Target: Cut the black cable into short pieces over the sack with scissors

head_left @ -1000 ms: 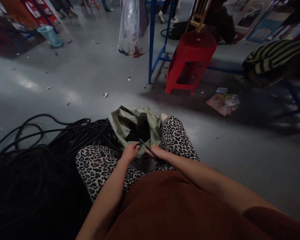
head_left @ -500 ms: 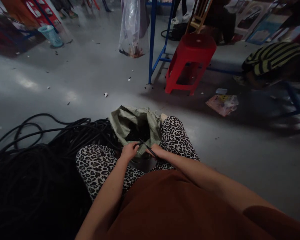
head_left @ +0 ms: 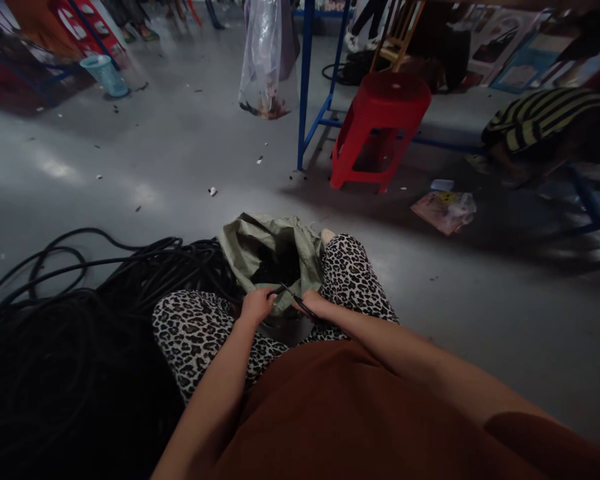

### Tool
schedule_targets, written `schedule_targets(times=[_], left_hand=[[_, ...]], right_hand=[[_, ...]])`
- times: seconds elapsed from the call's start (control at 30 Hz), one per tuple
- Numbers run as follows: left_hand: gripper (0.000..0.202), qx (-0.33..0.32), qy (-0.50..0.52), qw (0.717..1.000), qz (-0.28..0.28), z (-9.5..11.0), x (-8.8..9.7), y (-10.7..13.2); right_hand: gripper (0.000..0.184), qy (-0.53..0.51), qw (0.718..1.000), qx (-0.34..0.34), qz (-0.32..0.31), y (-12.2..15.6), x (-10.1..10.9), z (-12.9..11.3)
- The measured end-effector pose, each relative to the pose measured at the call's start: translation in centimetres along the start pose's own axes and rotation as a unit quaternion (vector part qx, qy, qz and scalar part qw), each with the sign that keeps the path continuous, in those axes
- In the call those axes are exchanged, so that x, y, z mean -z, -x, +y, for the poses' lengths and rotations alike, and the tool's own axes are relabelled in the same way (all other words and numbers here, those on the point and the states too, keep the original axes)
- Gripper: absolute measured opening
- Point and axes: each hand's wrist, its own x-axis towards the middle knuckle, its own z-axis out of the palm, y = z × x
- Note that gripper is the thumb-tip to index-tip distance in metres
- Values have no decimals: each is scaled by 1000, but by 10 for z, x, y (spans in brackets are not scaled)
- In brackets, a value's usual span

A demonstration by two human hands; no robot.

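Between my knees stands a green woven sack (head_left: 240,250), its mouth open, with dark pieces (head_left: 275,267) inside that I cannot make out singly. My left hand (head_left: 258,305) is closed round the end of a black cord (head_left: 276,291) at the sack's near rim. Closed on the dark handles of a pair of scissors (head_left: 303,304), my right hand (head_left: 315,303) is just to the right of it. The scissor blades point up and left, close to the cord's end. A large heap of black cord (head_left: 145,267) lies at my left.
A red plastic stool (head_left: 380,133) stands ahead beside a blue table frame (head_left: 305,87). A clear plastic bag (head_left: 263,60) hangs there. A person in a striped top (head_left: 550,117) bends low at the right, near a plastic packet (head_left: 445,210). A blue basket (head_left: 106,75) stands far left.
The scissor blades look wider apart before and nearer together now. My hands stay almost in place, and the view has tilted very slightly.
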Motion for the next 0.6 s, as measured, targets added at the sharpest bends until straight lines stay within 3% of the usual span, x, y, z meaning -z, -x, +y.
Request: schedule_targets(times=[0.13,0.33,0.6], left_hand=[[36,15,-3,1000,4,-2,3,0],[34,7,45,999,15,1,8,0],[36,32,82,995,53,-2,5,-4]], right_hand=[[26,-40,999,27,-17,-6,-2,5],[36,-150,988,-19,-22,-14,-8,6],[49,-169,983,-29,-73,-4,-5,-2]])
